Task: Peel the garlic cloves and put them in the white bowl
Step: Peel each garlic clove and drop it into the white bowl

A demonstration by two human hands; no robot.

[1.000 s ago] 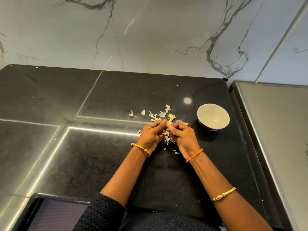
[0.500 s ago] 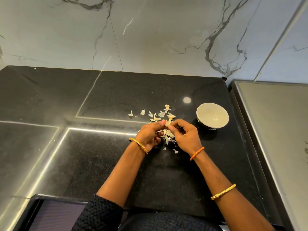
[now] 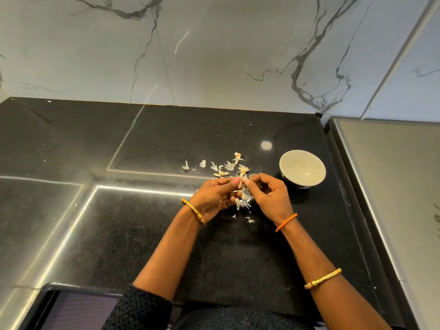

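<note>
On the black bench (image 3: 142, 234), your left hand (image 3: 212, 196) and right hand (image 3: 269, 196) meet, both pinching one garlic clove (image 3: 240, 185). Peels (image 3: 228, 166) lie just beyond; the bowl (image 3: 302, 168) stands near on the right.

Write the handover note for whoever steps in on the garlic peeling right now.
Left hand: grip pinching a garlic clove above the counter.
Right hand: fingertips pinching at the same clove, working its skin.
Loose peels lie scattered on the black counter, just beyond and under the hands.
White bowl stands to the right of the hands, upright; nothing visible inside it.
Done: some skin is already off, judging by the peels.
Left: finish this clove, drop it in the bowl, then peel any others. No unpeeled cloves are clearly visible.
</note>
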